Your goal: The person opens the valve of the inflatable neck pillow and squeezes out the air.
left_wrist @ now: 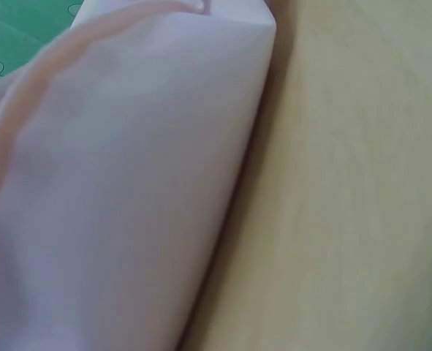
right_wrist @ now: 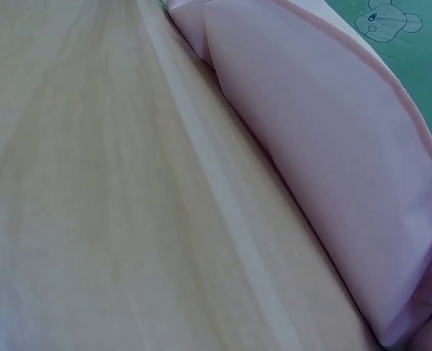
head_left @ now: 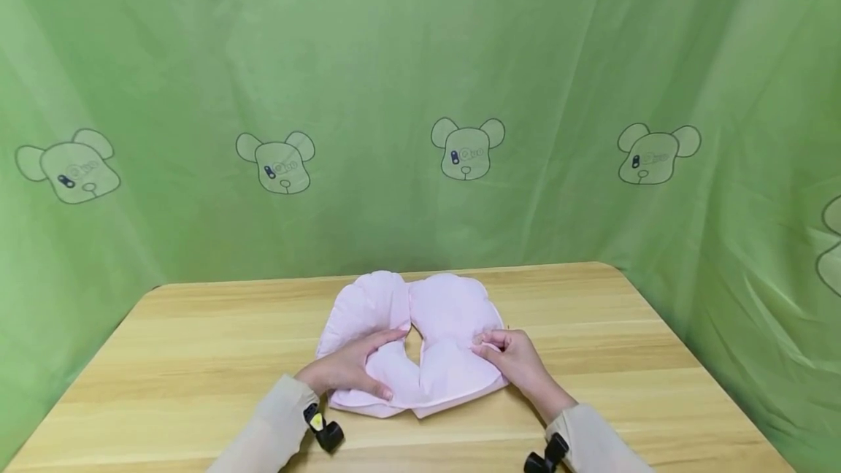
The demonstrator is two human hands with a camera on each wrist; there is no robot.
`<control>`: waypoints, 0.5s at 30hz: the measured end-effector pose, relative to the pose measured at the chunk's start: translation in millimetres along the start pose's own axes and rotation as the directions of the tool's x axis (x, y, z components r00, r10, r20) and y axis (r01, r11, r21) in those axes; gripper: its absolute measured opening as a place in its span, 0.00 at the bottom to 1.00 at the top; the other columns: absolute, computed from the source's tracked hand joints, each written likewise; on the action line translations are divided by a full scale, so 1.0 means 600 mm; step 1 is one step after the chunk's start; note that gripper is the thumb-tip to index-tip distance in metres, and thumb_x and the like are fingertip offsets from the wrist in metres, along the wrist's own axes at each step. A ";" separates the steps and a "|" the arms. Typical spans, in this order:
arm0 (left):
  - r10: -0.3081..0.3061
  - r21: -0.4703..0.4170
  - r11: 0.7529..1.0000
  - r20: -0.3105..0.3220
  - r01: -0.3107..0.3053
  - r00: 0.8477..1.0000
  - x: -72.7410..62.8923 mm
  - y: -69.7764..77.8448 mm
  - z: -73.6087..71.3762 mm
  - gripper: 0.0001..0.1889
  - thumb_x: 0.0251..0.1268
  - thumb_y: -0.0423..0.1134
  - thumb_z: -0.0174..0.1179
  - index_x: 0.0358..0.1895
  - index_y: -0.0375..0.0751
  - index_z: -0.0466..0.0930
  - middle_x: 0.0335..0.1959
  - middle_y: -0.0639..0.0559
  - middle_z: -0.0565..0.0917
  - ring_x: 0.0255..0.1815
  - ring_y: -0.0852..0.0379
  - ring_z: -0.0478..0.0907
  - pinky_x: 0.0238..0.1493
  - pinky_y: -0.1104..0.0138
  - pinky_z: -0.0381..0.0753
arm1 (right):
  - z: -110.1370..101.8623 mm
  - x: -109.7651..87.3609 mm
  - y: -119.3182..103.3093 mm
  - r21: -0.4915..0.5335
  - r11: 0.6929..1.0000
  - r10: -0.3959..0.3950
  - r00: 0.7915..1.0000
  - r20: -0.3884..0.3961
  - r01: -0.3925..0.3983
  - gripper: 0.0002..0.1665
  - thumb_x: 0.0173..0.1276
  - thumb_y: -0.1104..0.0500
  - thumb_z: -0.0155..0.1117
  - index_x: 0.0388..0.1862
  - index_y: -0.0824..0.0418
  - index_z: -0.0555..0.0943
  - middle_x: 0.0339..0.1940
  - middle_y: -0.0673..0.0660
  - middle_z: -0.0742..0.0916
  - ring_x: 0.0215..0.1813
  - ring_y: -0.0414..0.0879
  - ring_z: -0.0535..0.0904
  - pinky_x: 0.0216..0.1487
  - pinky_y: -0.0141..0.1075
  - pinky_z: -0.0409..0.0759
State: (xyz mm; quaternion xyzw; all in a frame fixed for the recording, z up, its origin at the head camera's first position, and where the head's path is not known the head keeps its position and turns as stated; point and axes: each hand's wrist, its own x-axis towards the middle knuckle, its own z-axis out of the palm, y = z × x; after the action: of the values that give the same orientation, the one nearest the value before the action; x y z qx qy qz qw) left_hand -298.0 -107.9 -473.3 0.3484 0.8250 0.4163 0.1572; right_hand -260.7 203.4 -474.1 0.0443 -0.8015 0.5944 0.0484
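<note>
A pale pink padded cushion (head_left: 453,305) lies on the wooden table, puffy and scalloped, with a narrow opening in its middle and a split at the front and back. On its left half rests my left hand (head_left: 351,367), fingers stretched towards the opening and thumb spread near the front edge. My right hand (head_left: 515,363) pinches the cushion's right side between thumb and bent fingers. The left wrist view shows the cushion's side (left_wrist: 128,168) close up, without the hand. In the right wrist view, a bit of the right hand (right_wrist: 431,333) appears beside the cushion's piped edge.
The light wooden table (head_left: 217,341) extends around the cushion on both sides. Behind and beside it hangs a green curtain (head_left: 368,57) printed with bear heads. Black wrist cameras (head_left: 325,433) sit on the beige sleeves (head_left: 266,425).
</note>
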 end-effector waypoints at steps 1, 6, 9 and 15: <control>-0.003 -0.003 1.000 -0.002 0.003 1.000 0.000 0.001 0.000 0.51 0.39 0.43 0.76 0.72 0.48 0.58 0.72 0.42 0.58 0.72 0.41 0.52 0.70 0.43 0.45 | 0.000 0.000 0.000 0.004 1.000 0.003 1.000 0.001 -0.003 0.09 0.57 0.66 0.69 0.32 0.74 0.84 0.27 0.52 0.85 0.24 0.33 0.75 0.21 0.26 0.75; -0.005 -0.002 1.000 -0.015 0.005 1.000 0.001 0.003 0.001 0.50 0.40 0.43 0.76 0.71 0.48 0.60 0.71 0.42 0.60 0.72 0.41 0.53 0.70 0.43 0.46 | -0.001 0.002 0.003 -0.012 1.000 -0.005 1.000 0.003 0.005 0.09 0.57 0.66 0.70 0.31 0.73 0.84 0.27 0.54 0.86 0.23 0.33 0.74 0.20 0.25 0.73; 0.003 0.016 1.000 -0.008 -0.003 1.000 0.002 0.003 0.002 0.49 0.41 0.44 0.75 0.71 0.47 0.59 0.72 0.44 0.60 0.72 0.42 0.53 0.70 0.43 0.46 | 0.000 0.005 0.006 -0.021 1.000 -0.010 1.000 0.001 0.010 0.08 0.56 0.66 0.70 0.31 0.73 0.85 0.27 0.55 0.86 0.24 0.33 0.74 0.20 0.25 0.73; 0.046 0.089 0.995 0.021 -0.047 0.999 0.003 0.002 0.003 0.45 0.47 0.47 0.72 0.71 0.45 0.61 0.72 0.46 0.60 0.73 0.44 0.53 0.71 0.44 0.46 | 0.002 0.004 0.005 -0.027 1.000 -0.011 1.000 -0.006 0.010 0.07 0.56 0.66 0.70 0.30 0.72 0.85 0.26 0.52 0.85 0.25 0.33 0.74 0.21 0.25 0.73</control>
State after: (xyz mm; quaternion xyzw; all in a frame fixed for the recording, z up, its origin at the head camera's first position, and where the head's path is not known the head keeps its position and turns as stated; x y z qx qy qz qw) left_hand -297.6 -105.0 -473.4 0.3782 0.8330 0.3790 0.1396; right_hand -263.6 203.0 -477.1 0.0460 -0.8089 0.5835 0.0546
